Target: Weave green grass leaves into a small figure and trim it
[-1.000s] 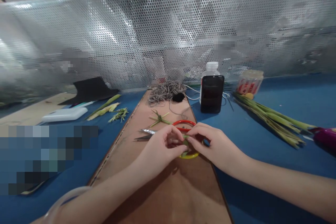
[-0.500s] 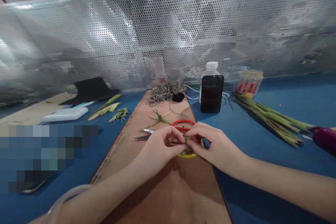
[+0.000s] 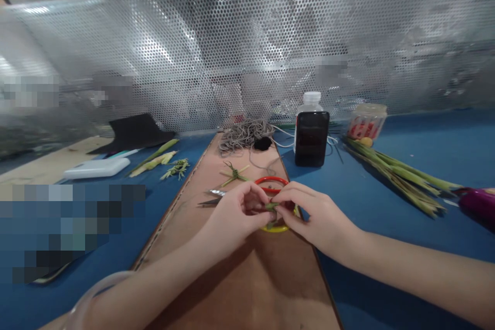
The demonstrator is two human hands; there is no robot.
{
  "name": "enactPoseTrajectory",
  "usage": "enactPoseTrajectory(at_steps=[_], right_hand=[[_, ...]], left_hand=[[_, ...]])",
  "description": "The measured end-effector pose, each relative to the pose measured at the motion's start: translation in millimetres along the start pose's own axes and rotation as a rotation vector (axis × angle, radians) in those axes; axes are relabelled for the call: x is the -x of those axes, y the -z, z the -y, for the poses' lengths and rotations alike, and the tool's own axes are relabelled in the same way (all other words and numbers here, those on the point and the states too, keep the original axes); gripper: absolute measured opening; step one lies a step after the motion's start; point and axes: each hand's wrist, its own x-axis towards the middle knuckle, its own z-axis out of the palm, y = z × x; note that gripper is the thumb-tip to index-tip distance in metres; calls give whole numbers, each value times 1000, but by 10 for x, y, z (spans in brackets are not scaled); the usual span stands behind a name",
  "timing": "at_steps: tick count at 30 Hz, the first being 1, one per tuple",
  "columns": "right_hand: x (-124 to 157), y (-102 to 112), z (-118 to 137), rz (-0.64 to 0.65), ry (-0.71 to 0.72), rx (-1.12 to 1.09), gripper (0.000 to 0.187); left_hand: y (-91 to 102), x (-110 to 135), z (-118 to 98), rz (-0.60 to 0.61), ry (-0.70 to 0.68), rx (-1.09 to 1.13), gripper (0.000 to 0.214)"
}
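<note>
My left hand point(image 3: 243, 210) and my right hand point(image 3: 311, 211) meet over the board point(image 3: 247, 278), fingertips pinched together on a small piece of green plant stem point(image 3: 271, 207). Much of that piece is hidden by my fingers. Under my hands lies a pair of scissors point(image 3: 273, 181) with red and yellow handle loops; its blades point left. Just beyond my left hand rests a small star-shaped knot of green stems point(image 3: 234, 174).
At the board's far end lies a heap of grey cord point(image 3: 245, 134). A phone point(image 3: 312, 139) leans on a bottle point(image 3: 312, 99). Long green stalks point(image 3: 398, 170) lie right, near a jar point(image 3: 367, 121). Plant scraps point(image 3: 157, 161) and a white case point(image 3: 96, 167) lie left. A perforated metal screen point(image 3: 247, 51) stands behind.
My fingers have shifted slightly around the green stem piece, and a little more of it shows between them. The things on the board and table have stayed in place.
</note>
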Motion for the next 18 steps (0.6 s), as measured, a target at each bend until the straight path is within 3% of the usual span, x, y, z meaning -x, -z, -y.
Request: enactPoseTrajectory(at_steps=[18], right_hand=[[4, -2, -29, -40, 131, 31, 13]], left_hand=[[6, -15, -30, 35, 66, 131, 19]])
